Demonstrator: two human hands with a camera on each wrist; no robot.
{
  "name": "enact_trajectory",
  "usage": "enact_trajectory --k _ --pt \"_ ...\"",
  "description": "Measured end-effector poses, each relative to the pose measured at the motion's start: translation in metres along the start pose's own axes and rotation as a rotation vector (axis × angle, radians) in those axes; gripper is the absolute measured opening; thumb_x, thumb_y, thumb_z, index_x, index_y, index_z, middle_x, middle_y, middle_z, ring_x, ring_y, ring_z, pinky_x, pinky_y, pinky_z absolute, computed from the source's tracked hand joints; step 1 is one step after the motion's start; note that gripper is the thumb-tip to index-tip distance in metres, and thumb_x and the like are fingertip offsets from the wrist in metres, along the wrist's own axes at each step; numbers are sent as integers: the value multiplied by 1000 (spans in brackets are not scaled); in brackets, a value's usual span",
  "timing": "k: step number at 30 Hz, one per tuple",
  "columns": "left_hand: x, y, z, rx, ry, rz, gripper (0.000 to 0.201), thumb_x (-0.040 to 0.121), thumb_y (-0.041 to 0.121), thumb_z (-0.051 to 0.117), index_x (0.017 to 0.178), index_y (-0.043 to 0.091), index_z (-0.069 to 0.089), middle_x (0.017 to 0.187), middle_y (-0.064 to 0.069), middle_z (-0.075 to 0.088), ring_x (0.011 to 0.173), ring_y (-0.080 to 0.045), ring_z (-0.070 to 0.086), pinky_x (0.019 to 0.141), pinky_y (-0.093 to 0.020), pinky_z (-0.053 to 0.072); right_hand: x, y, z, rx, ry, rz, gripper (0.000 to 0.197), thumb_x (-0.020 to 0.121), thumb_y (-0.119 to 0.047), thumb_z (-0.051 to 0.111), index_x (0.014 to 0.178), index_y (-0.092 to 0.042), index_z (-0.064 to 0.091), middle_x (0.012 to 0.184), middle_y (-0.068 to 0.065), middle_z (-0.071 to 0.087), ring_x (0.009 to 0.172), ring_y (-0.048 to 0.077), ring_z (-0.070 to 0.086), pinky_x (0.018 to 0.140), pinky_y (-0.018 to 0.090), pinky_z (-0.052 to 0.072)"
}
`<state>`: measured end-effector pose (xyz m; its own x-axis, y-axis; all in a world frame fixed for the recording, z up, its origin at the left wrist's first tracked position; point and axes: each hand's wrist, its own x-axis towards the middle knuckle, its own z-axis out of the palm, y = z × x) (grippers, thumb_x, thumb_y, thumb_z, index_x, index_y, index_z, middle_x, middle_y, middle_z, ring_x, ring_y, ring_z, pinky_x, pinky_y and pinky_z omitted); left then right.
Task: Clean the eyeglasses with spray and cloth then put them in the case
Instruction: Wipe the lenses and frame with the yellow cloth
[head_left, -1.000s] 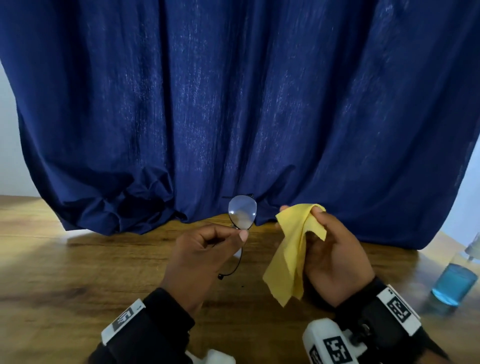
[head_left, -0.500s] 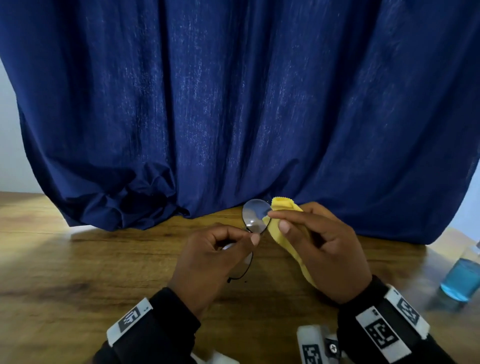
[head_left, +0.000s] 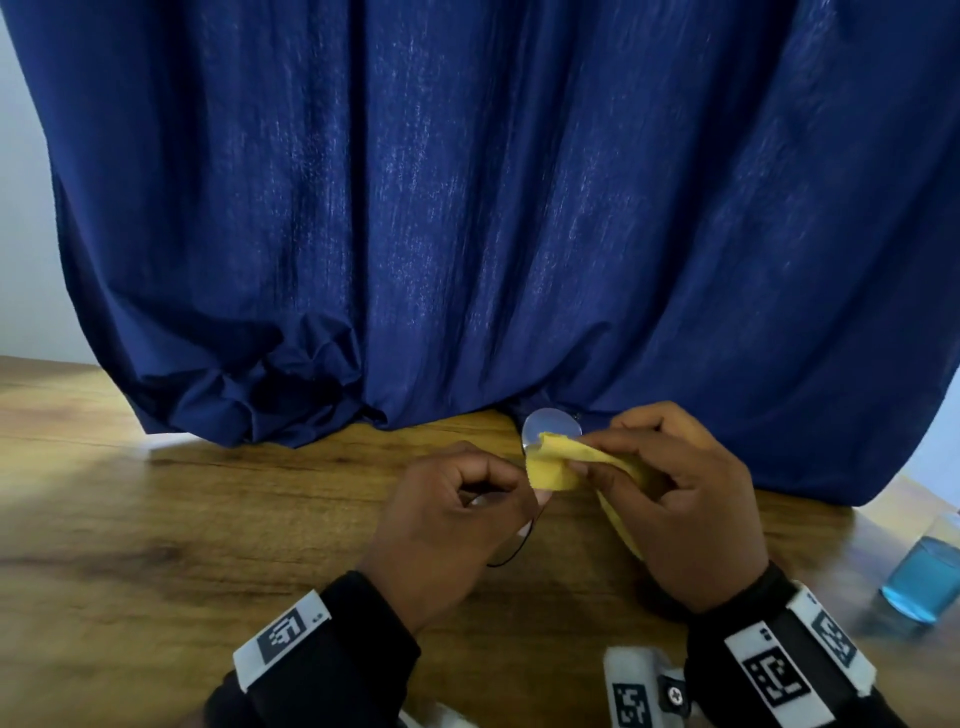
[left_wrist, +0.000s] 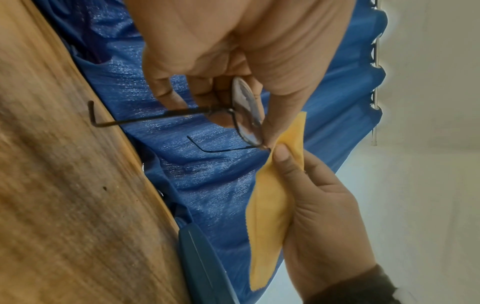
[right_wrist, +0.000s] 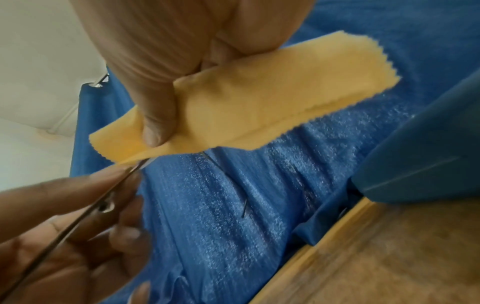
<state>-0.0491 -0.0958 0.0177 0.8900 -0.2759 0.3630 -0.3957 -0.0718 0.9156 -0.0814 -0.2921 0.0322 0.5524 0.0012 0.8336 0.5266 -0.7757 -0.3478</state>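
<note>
Nearest the camera, at the bottom edge: 2 black sleeves with white coded tags, over a wooden table (head_left: 156, 561).

Just above the sleeves, left hand (head_left: 447, 525) curled, fingers and thumb pinching the eyeglasses (head_left: 551, 427) by the frame; 1 thin dark temple arm hanging below the fist toward the table, its bent tip seen in the left wrist view. Same glasses in the left wrist view (left_wrist: 246, 115): 1 lens edge-on between thumb and fingers, 2 temple arms sticking out over the table edge.

Right beside it, right hand (head_left: 675, 499) curled on the yellow cloth (head_left: 553, 467), thumb and forefinger pinching a fold of it; cloth folded over the lower rim of the upper lens, touching it. Remainder of the cloth trailing down under the right palm. From the right wrist view, thumb pressed on the cloth (right_wrist: 259, 98), zigzag-cut edge visible, metal frame running from under the cloth into the left hand's fingers (right_wrist: 124, 236).

Hands almost touching, glasses held between them, off the table, upper lens standing above both sets of knuckles.

Further right on the table, well apart from the hands: clear bottle of blue liquid (head_left: 922, 582), partly cut off by the frame edge.

Seen from the wrist views only: blue-grey case (left_wrist: 205, 267) resting at the table's far edge.

Farthest back: dark blue curtain (head_left: 467, 208), hem bunched on the table.
</note>
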Motion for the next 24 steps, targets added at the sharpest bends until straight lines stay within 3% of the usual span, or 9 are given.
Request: enact_trajectory --k 4,9,11,14,17,20,24 --pt "-1 0 0 15 4 9 8 81 28 82 75 23 80 81 8 70 75 1 65 65 -10 48 1 4 -4 -61 74 26 28 82 -15 81 103 -30 69 89 -12 66 80 5 63 67 16 49" --pt "-1 1 0 24 -4 -5 7 81 28 82 76 23 81 81 6 70 73 3 63 64 -8 47 2 2 -9 -168 274 30 18 84 -8 79 99 -18 75 94 -3 67 80 3 58 73 7 43" --pt "-1 1 0 34 -5 -11 8 81 29 82 77 23 81 82 5 70 73 3 64 63 -8 46 1 1 -7 -175 202 -2 17 86 -13 78 102 -18 76 97 -2 66 81 4 58 74 7 43" --pt "0 0 -1 25 6 -8 7 81 30 82 77 25 81 84 4 73 75 0 65 63 -10 47 0 -1 -2 -138 -44 -20 23 87 -31 69 107 -25 77 99 -11 62 92 0 58 78 4 43" --pt "1 -2 -1 14 10 7 6 81 32 81 76 27 81 81 7 73 75 -2 66 64 -13 49 0 -4 -3 -85 -134 -36 29 88 -46 64 105 -28 79 98 -14 62 91 3 61 72 16 50" --pt "0 -3 -1 8 1 4 6 80 31 82 76 27 80 78 12 70 71 1 63 62 -13 47 0 -2 -4 -52 -145 -48 25 87 -48 65 97 -30 80 97 -15 63 90 4 62 70 19 51" --pt "-1 -4 -2 62 -16 14 5 80 32 82 77 29 81 87 8 73 83 -2 68 70 -13 51 0 3 -3 -84 -51 -7 24 89 -43 64 101 -27 78 97 -15 70 86 -1 65 72 20 53"
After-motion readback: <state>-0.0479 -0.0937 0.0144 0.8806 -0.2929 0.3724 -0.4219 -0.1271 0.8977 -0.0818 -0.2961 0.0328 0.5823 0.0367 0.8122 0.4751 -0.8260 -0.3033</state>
